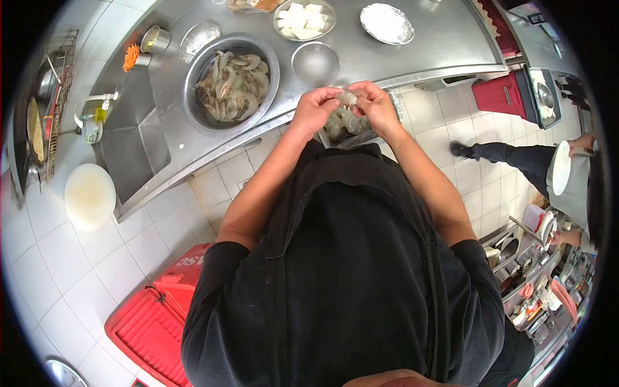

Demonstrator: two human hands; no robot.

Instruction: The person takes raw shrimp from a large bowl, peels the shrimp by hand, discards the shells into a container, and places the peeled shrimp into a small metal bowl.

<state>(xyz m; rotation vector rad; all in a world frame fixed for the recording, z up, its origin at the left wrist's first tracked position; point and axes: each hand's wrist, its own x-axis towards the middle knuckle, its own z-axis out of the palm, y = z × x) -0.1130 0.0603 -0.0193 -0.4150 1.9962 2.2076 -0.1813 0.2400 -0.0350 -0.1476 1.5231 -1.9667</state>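
A greyish shrimp is pinched between my left hand and my right hand, just past the counter's front edge. The fingers of both hands are closed on it. Beneath them, a plastic bag holds more greyish shrimp or shells, partly hidden by my hands and body. To the left, a large metal basin contains a heap of whole raw shrimp. A small metal bowl sits beyond my hands.
On the steel counter stand a bowl of white chunks, a foil-like round dish and a sink at left. A red crate is on the floor. Another person walks at right, near a red bin.
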